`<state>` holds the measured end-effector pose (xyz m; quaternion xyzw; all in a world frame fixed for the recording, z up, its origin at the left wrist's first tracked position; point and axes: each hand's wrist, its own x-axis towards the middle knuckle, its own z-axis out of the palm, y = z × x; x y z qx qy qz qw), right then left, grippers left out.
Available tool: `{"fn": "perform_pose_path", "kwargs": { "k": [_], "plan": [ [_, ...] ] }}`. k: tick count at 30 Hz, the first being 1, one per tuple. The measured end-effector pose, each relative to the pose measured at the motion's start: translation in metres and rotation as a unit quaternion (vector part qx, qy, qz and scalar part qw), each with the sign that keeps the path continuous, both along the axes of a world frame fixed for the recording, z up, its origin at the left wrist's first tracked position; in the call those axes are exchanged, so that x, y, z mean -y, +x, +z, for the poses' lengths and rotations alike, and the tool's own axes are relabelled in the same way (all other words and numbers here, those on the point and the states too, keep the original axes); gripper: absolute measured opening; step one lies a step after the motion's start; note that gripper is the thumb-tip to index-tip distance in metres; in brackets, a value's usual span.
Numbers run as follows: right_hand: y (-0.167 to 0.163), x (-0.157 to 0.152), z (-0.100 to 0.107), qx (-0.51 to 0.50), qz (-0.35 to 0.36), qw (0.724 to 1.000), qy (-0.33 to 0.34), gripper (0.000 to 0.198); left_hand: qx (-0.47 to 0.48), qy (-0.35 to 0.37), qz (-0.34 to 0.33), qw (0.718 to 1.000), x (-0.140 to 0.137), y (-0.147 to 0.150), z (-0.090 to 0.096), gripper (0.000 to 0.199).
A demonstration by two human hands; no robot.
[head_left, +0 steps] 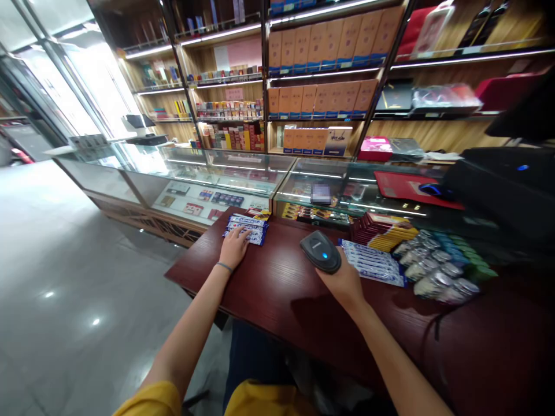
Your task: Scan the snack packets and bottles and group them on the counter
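My right hand [344, 283] is wrapped round a dark handheld barcode scanner [321, 252], held above the desk with a blue light lit on its top. My left hand [235, 247] rests at the desk's left side, its fingers stretched over a few blue-and-white wrapped packets [256, 232]. A wider row of similar blue-and-white packets [373, 264] lies just right of the scanner. Behind that row stands a stack of red-and-yellow packs [384, 231].
Shiny silver-topped packages [433, 266] and green ones [472, 254] stand at the desk's right. Beyond the dark red desk [277, 289] runs a glass display counter [217, 167]. On it lie a red mat [403, 189] and a computer mouse [430, 189]. Shelves of boxes [321, 101] line the wall.
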<state>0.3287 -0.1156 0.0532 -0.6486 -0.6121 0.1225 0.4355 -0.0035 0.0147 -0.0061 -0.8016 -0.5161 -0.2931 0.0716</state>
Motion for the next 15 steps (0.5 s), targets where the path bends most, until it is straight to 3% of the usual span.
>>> {"fn": "perform_pose_path", "kwargs": {
  "k": [7,15],
  "plan": [
    [-0.010,0.004,-0.008,0.073,0.025,0.997,-0.003,0.031,0.006,-0.030,0.023,0.999,-0.003,-0.004,-0.008,0.028],
    [-0.009,0.006,-0.004,0.069,0.017,0.998,-0.004,0.033,0.006,-0.030,0.007,0.999,0.005,0.002,0.008,0.015]
  ]
}}
